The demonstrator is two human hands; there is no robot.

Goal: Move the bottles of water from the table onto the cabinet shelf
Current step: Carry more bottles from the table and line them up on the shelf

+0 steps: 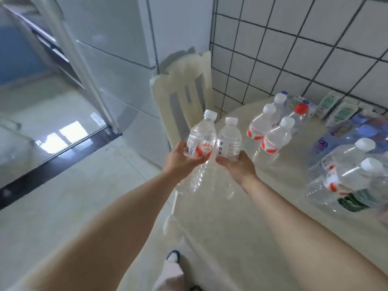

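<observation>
At the centre of the frame, two small clear water bottles are held side by side, touching, above the near edge of a glossy round table (pixel 220 206). The left hand (pixel 180 159) is curled under and around the red-labelled bottle (pixel 201 136), which has a white cap and tilts slightly left. The right hand (pixel 238 165) is wrapped around the base of the white-labelled bottle (pixel 229 139), also white-capped and upright. Both look full of clear water.

Toward the right, three red-labelled bottles (pixel 273 133) with white caps and a red-capped bottle (pixel 300 114) stand close together on the table. At the right edge lies a shrink-wrapped pack of bottles (pixel 348 171), with green-and-white cartons (pixel 342 111) behind it against the tiled wall (pixel 294 49). A cream plastic chair (pixel 184 89) stands just beyond the table, above the held bottles.
</observation>
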